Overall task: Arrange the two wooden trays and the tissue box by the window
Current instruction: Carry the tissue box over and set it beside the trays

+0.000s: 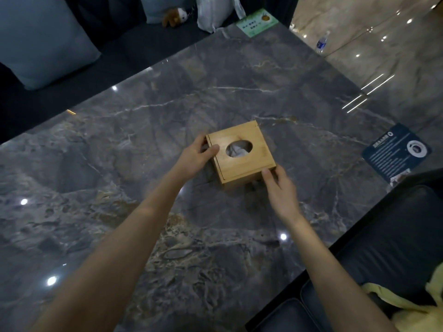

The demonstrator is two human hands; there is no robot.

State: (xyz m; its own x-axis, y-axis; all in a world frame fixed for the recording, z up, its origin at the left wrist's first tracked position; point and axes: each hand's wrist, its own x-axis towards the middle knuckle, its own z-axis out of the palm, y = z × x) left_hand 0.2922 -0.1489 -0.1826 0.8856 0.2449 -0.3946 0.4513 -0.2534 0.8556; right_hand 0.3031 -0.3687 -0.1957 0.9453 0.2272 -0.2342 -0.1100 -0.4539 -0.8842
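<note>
A square wooden tissue box [249,161] with an oval opening showing white tissue sits on the grey marble table [143,140], near its middle. My left hand [195,158] grips the box's left side, thumb resting on the lid. My right hand [280,188] holds the near right corner with fingers around the edge. No wooden trays are in view.
A dark blue card [395,154] lies at the table's right edge and a green card [257,22] at the far edge. A dark sofa with a grey cushion [45,41] runs along the left. A dark seat with yellow cloth [407,305] is near right. A water bottle [322,43] stands on the floor.
</note>
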